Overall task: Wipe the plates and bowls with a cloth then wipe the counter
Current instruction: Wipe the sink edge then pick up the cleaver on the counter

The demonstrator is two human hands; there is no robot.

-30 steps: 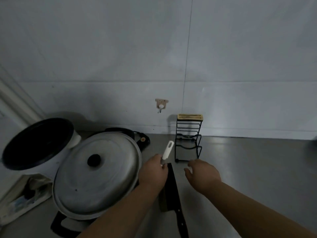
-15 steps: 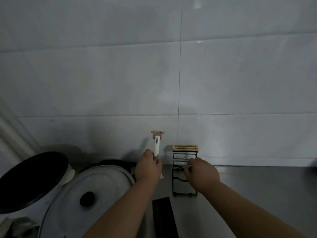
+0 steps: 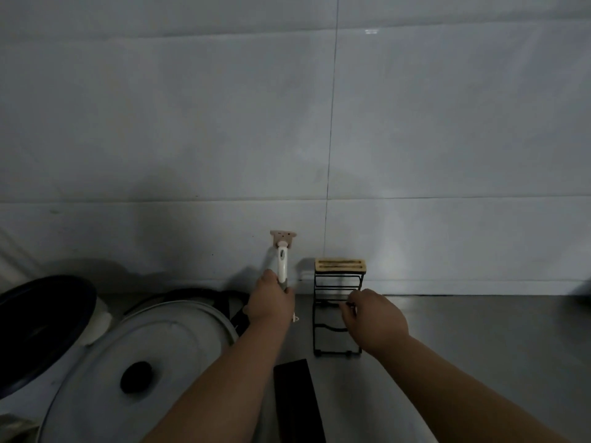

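Desk (image 3: 479,346): grey, smooth surface, running along the foot of a pale tiled wall (image 3: 415,123); carries all items below. Left hand (image 3: 271,302): clenched around the lower end of a white-handled utensil (image 3: 282,263), which stands upright against the wall; the top of the handle meets a small beige wall hook (image 3: 283,238). The working end of the utensil is hidden inside the fist. Right hand (image 3: 375,318): back turned to the camera, fingers curled at a crossbar of a black wire rack (image 3: 335,284); whether they actually grasp the bar cannot be told. Rack: upright, close to the wall, just right of the utensil, capped with a slotted wooden top (image 3: 340,264). Large round metal lid (image 3: 160,346) with black knob (image 3: 137,377): lower left, tilted toward the camera, partly under the left forearm. Dark-lined pot (image 3: 38,327) with a white outer shell: far left, beside the lid. Black flat blade (image 3: 295,398): lying on the desk between the two forearms, cut off by the bottom edge.
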